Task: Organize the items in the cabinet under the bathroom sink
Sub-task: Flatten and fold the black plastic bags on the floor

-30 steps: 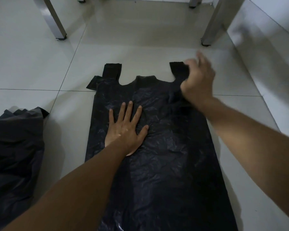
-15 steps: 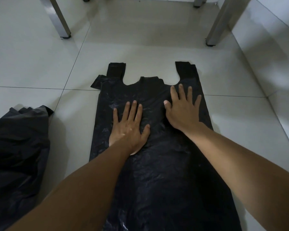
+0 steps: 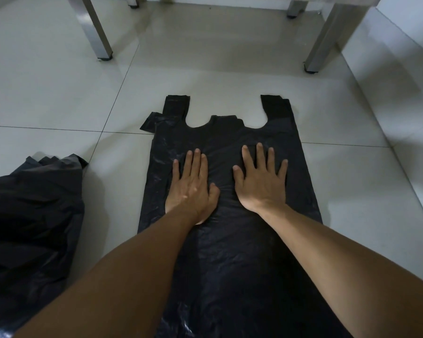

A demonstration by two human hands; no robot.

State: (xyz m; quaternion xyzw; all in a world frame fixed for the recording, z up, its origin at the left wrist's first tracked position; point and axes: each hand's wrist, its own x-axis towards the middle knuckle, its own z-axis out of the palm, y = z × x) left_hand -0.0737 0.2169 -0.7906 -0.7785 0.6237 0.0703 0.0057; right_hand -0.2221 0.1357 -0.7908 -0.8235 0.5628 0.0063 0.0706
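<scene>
While pale floor tiles (image 3: 59,93) fill most of the view, a black plastic bag (image 3: 230,264) lies flat across them, handles pointing away. Another crumpled dark bag (image 3: 29,215) sits left. Metal legs (image 3: 100,32) stand beyond. Left hand (image 3: 193,189) and right hand (image 3: 261,181), fingers spread, press flat on the bag.
</scene>
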